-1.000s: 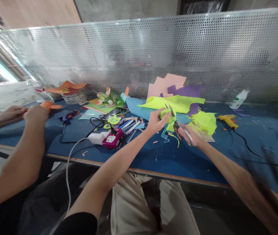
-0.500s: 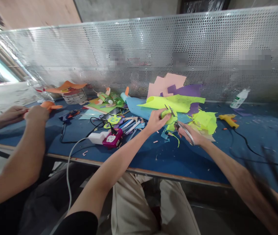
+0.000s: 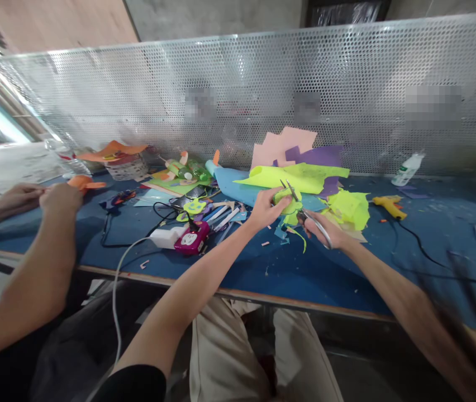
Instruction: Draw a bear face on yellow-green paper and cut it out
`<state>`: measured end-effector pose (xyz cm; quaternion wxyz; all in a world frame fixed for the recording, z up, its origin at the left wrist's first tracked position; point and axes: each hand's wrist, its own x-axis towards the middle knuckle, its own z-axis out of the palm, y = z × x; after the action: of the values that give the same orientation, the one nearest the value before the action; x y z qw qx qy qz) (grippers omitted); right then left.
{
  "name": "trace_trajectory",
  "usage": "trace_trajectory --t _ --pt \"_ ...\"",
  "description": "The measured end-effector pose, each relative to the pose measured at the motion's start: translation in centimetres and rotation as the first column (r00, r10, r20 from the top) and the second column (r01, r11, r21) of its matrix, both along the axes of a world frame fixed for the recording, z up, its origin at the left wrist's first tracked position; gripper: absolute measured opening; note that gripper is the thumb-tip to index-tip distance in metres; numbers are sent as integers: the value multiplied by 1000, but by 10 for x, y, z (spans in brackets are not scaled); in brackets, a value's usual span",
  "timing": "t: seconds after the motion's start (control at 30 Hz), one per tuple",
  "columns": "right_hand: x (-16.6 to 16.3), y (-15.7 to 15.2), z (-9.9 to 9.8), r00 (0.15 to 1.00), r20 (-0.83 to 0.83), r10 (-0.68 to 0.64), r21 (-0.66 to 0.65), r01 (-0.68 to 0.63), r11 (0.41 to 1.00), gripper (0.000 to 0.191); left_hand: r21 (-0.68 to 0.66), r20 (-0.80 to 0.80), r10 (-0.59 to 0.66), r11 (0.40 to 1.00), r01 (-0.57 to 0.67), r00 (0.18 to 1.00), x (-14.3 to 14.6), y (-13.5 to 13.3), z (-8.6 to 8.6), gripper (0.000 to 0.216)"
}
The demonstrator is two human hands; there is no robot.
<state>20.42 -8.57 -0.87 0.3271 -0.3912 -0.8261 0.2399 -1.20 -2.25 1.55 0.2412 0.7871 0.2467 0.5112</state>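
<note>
Above the middle of the blue table, my left hand [image 3: 266, 209] pinches a yellow-green cut-out piece [image 3: 291, 207] that looks like felt or foam sheet. My right hand [image 3: 325, 228] is closed round the handles of metal scissors [image 3: 320, 230]. The blades reach up to the piece, with their tips showing past its upper edge, slightly apart. A thin yellow-green offcut strip [image 3: 299, 238] hangs or lies just below. Behind the hands are a rolled yellow-green sheet [image 3: 292, 177] and a blue sheet [image 3: 232, 183]. Crumpled yellow-green scraps [image 3: 349, 207] lie right of the scissors.
Left of my arm sit a magenta power adapter [image 3: 191, 239] and a white plug [image 3: 166, 238] with cables. A yellow glue gun [image 3: 390, 206] and white bottle [image 3: 408, 170] stand at right. A co-worker's hands [image 3: 60, 198] hold an orange piece at far left. A perforated metal panel [image 3: 238, 84] borders the back.
Hardly anything differs: the view has shifted very slightly. My hands keep the same hold on the yellow-green piece and the scissors.
</note>
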Motion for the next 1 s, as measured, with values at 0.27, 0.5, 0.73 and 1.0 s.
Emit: trace_trajectory --t 0.27,0.5,0.73,1.0 --pt "0 -1 0 999 24 -28 -5 28 1000 59 -3 -34 -7 1000 7 999 1 -1 -1 45" --pt "1 2 -6 1000 0 -30 12 30 999 56 -13 -6 -17 1000 17 1000 2 -3 -1 46" --pt "-1 0 -2 999 -27 -22 -8 22 1000 55 -19 85 21 1000 -19 996 3 0 -3 47" --pt "0 1 -6 998 -64 -9 -22 7 1000 56 -43 86 8 999 -4 996 3 1 -4 48"
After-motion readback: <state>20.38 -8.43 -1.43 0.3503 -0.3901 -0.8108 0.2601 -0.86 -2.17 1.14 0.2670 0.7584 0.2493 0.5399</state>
